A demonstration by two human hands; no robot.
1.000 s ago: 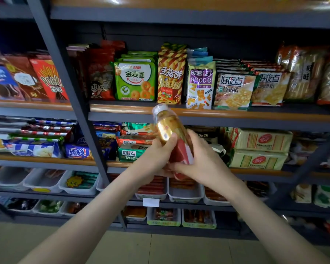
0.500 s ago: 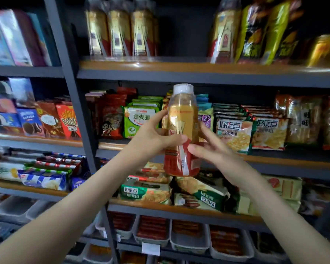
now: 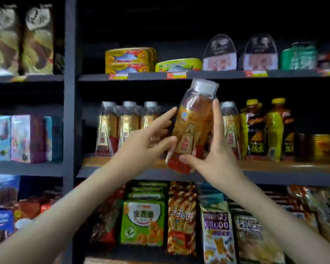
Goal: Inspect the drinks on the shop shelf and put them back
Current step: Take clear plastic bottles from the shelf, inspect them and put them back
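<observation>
Bottle (image 3: 193, 126) is at frame centre, held up between both hands in front of the middle shelf (image 3: 274, 168), not standing on it. It is tilted, with the white cap toward upper right and the red base toward lower left. It has amber contents and a gold and red label.

Right hand (image 3: 215, 153) has the grip: the thumb wraps across the lower front near the base and the index finger runs straight up the bottle's right side. Its other fingers are behind the bottle, can't see them.

Left hand (image 3: 141, 147) is mostly spread. Its thumb tip is on the label at the left and its straight index finger lies against the upper left side. It touches the bottle but does not wrap round it.

Behind, same shelf: a row of matching bottles (image 3: 126, 128) left of centre, one more just right of the held one, then yellow-capped bottles (image 3: 274, 130) further right. Upper shelf holds tins (image 3: 130, 60). Bottom of frame shows snack packs (image 3: 143, 221). A dark post (image 3: 70, 111) runs vertically at left. Frame is blurry and the label text is unreadable.
</observation>
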